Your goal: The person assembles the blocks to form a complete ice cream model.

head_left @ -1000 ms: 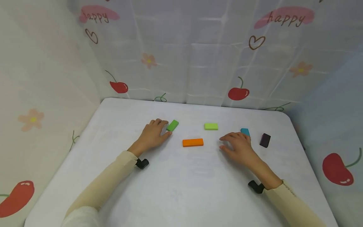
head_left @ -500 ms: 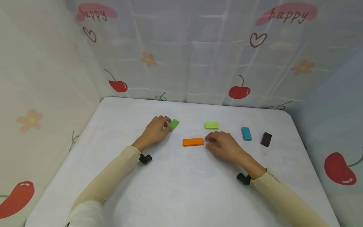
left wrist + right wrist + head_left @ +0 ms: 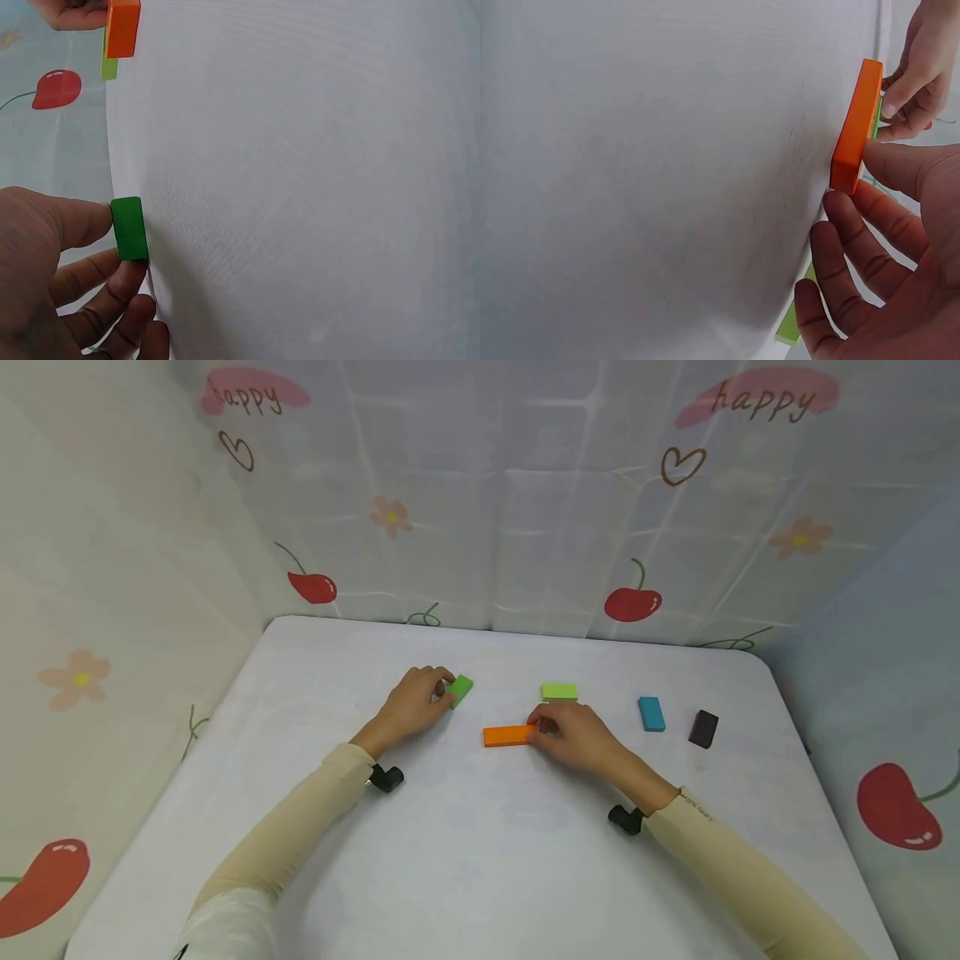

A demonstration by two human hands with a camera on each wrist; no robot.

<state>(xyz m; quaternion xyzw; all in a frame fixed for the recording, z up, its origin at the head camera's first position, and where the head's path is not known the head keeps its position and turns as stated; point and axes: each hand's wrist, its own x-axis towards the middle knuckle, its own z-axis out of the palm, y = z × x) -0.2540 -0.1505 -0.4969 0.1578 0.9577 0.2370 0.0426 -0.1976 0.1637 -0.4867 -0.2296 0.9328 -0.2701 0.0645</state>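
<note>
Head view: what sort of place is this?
Probably a makeshift indoor filming booth: cherry-and-"happy" printed sheets screen the white tabletop at the back and both sides, and small black devices sit at both wrists.

We read "happy" twice on the back curtain (image 3: 491,527), in brown script: once on a pink patch (image 3: 255,391) at upper left, once on a second pink patch (image 3: 757,397) at upper right. We note marks (image 3: 696,807) on the right sleeve (image 3: 738,868), too small to read
</note>
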